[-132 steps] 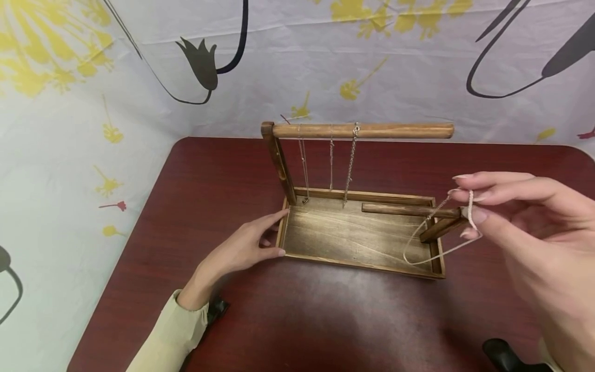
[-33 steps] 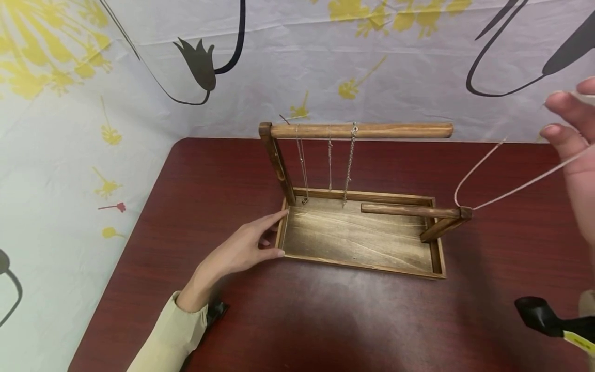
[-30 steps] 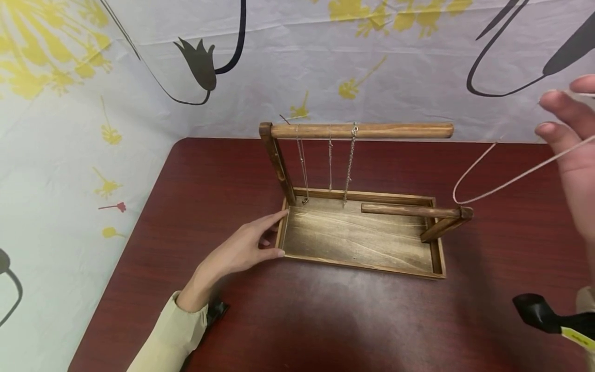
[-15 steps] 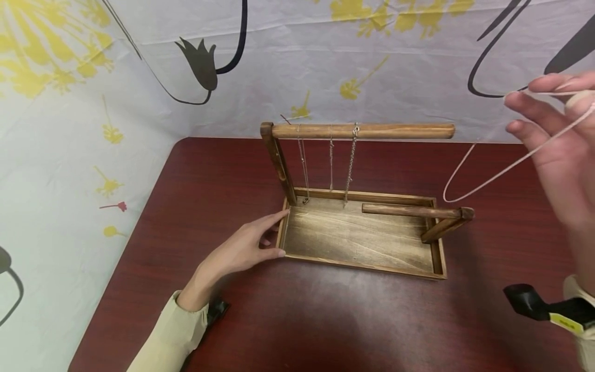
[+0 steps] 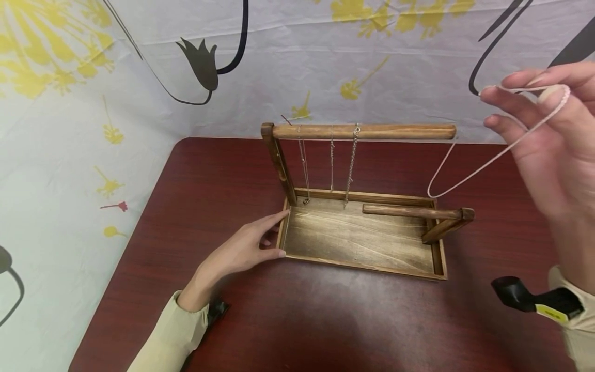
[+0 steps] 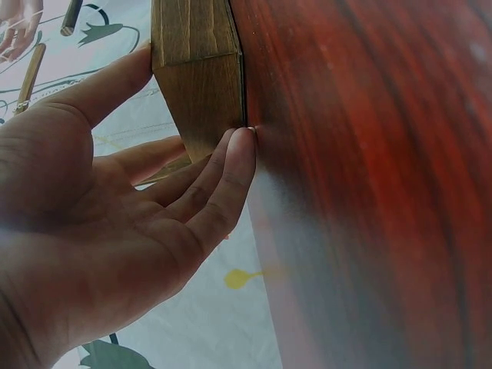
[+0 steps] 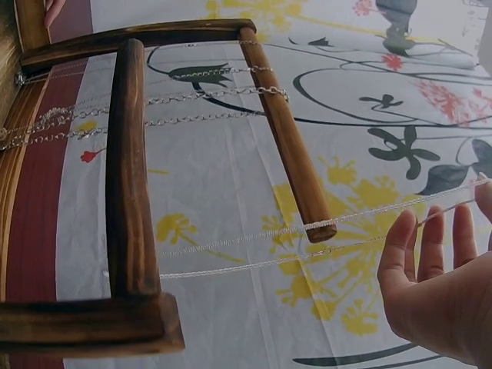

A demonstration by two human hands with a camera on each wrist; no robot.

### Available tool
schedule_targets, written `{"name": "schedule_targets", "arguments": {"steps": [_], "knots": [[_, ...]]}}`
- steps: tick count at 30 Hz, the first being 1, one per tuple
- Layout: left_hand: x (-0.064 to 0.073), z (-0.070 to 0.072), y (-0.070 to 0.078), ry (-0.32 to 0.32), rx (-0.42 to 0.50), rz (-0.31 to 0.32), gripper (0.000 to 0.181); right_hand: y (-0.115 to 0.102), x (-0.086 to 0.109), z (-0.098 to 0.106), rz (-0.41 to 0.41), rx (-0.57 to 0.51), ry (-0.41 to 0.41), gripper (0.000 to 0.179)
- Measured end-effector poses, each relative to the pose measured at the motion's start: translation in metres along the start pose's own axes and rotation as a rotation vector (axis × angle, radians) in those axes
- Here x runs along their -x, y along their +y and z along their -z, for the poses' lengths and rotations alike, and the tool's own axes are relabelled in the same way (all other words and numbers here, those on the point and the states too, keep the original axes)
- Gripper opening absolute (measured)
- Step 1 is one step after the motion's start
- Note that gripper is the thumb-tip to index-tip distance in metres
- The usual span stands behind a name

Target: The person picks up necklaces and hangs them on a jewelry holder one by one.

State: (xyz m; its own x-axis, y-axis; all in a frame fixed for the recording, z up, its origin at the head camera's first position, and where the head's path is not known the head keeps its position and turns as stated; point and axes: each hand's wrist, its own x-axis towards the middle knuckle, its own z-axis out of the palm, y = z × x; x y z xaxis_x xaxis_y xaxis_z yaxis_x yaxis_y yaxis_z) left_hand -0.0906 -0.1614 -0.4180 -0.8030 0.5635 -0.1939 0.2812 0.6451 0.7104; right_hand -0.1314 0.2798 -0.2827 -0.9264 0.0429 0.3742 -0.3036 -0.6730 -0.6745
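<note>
My right hand (image 5: 553,139) pinches a thin silver chain necklace (image 5: 465,179) between thumb and fingers at the right of the head view. The necklace hangs in a long loop beside the free end of the stand's upper wooden bar (image 5: 409,131). In the right wrist view, one necklace strand (image 7: 231,267) runs below that bar's tip and another crosses it; whether they touch I cannot tell. With fairly straight fingers, my left hand (image 5: 237,248) touches the left end of the wooden tray base (image 5: 360,266). In the left wrist view, thumb and fingers meet opposite edges of that end (image 6: 204,100).
Several chains, one a thicker silver chain (image 5: 351,165), hang from the left half of the upper bar. A lower wooden bar (image 5: 409,211) juts leftward from the right post (image 5: 443,229). The stand rests on a dark red table (image 5: 353,320) before a patterned cloth (image 5: 279,62).
My right hand first carried the necklace up and right, away from the lower bar. Over the last second it has come back left, bringing the loop near the upper bar's tip. The left hand stays put.
</note>
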Motion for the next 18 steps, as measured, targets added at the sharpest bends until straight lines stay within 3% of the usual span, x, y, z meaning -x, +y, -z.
{"name": "schedule_targets", "arguments": {"steps": [3,8,18], "knots": [[0.0,0.0,0.0,-0.001,-0.001,0.0,0.084,0.002,-0.001,-0.007,-0.012,-0.027,-0.004,0.022],[0.0,0.0,0.001,0.0,-0.001,-0.001,0.084,0.006,-0.003,-0.017,-0.049,-0.183,-0.023,0.021],[0.001,0.0,0.001,0.0,-0.008,0.004,0.083,0.012,-0.007,-0.023,-0.036,-0.112,-0.026,0.014]]}}
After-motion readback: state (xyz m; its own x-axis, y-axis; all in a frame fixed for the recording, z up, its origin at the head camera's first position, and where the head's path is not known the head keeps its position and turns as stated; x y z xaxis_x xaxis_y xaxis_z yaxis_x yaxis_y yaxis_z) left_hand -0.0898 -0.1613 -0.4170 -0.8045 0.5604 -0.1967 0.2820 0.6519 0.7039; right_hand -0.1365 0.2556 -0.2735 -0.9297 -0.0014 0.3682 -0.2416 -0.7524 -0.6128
